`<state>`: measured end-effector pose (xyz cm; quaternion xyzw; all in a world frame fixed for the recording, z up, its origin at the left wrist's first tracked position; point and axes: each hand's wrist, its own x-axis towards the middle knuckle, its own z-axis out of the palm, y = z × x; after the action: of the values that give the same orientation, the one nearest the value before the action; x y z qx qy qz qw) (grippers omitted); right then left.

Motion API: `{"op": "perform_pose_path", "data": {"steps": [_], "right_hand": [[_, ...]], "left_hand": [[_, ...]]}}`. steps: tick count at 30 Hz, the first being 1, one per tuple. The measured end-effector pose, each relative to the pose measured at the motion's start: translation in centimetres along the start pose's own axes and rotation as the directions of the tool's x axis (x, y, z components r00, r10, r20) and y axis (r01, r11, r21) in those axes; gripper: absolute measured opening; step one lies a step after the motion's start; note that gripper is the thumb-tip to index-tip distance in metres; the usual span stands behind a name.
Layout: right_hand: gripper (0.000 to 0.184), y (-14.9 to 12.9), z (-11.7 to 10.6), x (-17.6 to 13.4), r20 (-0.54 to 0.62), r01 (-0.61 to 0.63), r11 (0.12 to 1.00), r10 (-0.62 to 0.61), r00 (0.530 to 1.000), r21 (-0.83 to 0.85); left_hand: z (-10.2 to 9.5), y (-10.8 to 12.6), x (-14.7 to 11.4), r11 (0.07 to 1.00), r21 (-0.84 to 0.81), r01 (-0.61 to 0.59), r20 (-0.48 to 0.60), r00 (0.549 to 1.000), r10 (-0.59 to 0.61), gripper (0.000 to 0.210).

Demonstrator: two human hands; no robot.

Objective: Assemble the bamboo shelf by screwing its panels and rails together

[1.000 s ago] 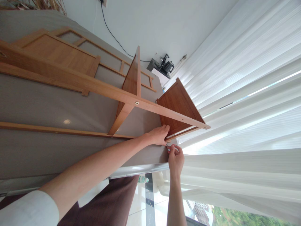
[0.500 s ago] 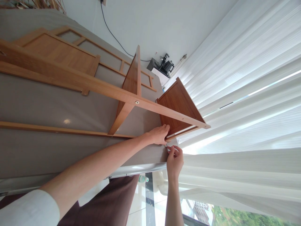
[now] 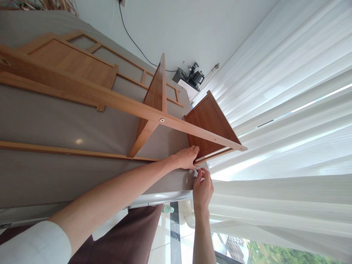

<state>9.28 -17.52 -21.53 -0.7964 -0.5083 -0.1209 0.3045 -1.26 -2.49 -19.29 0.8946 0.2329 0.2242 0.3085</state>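
Note:
A wooden shelf frame (image 3: 121,102) stands on its side on the grey table, its long rails joined by upright slatless panels. At its near right corner, my left hand (image 3: 187,157) is wrapped around the end of the lower rail, beside the end panel (image 3: 210,123). Just below that corner, my right hand (image 3: 202,187) pinches a small thin metal piece (image 3: 197,168) against the rail's end. Fingers hide most of this piece, so its exact kind cannot be made out. A middle panel (image 3: 155,86) rises between the rails, with a round metal fitting (image 3: 162,120) in the upper rail.
Behind the frame lie a flat wooden panel (image 3: 73,60) and a ladder-like wooden frame (image 3: 132,75). A black kettle (image 3: 197,77) stands on a small cabinet at the far end. White curtains (image 3: 288,146) hang along the right, close to the frame's end.
My right hand has turned slightly and shifted a little left and up, its fingertips staying near the rail's end. The left hand keeps its grip.

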Motion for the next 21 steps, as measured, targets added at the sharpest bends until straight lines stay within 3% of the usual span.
{"op": "perform_pose_path", "data": {"steps": [9, 21], "right_hand": [[0.044, 0.05, 0.31, 0.00, -0.009, 0.050, 0.999, -0.050, 0.999, -0.014], [0.039, -0.29, 0.06, 0.09, 0.008, -0.218, 0.963, 0.220, 0.976, 0.158]], "left_hand": [[0.14, -0.12, 0.06, 1.000, 0.001, 0.000, -0.004, 1.000, 0.000, 0.055], [-0.04, 0.01, -0.05, 1.000, -0.010, 0.001, 0.003, 1.000, -0.001, 0.056]]}}
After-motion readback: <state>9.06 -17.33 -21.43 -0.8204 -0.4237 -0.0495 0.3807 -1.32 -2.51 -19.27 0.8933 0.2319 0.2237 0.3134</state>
